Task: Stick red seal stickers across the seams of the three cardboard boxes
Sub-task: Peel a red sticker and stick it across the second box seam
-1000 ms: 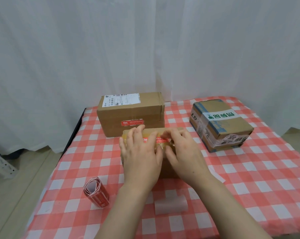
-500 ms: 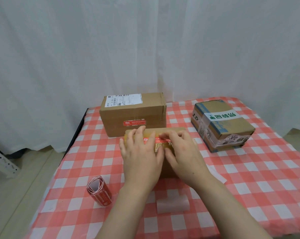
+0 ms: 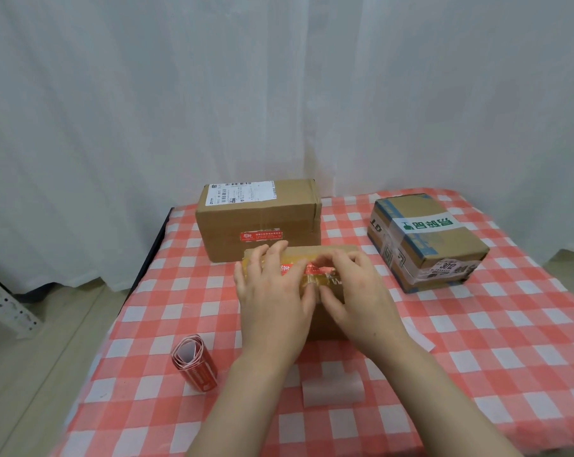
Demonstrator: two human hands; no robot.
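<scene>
Three cardboard boxes on a red-checked counter (image 3: 476,357). Back box (image 3: 259,219): white barcode label (image 3: 241,192) on top, red seal (image 3: 260,235) on its front, print too small to read. Right box (image 3: 443,249): tape (image 3: 427,224) with green characters, a tag (image 3: 450,266) reading "3012". Near box (image 3: 328,324), centre: red sticker (image 3: 290,268) across its taped top. Left hand (image 3: 272,298) flat, fingers straight, pressing the sticker's left part. Right hand (image 3: 354,295) bent-fingered over its right end; pinching or merely pressing, cannot tell. Roll (image 3: 195,362) and backing slip (image 3: 333,387) lie nearer.
</scene>
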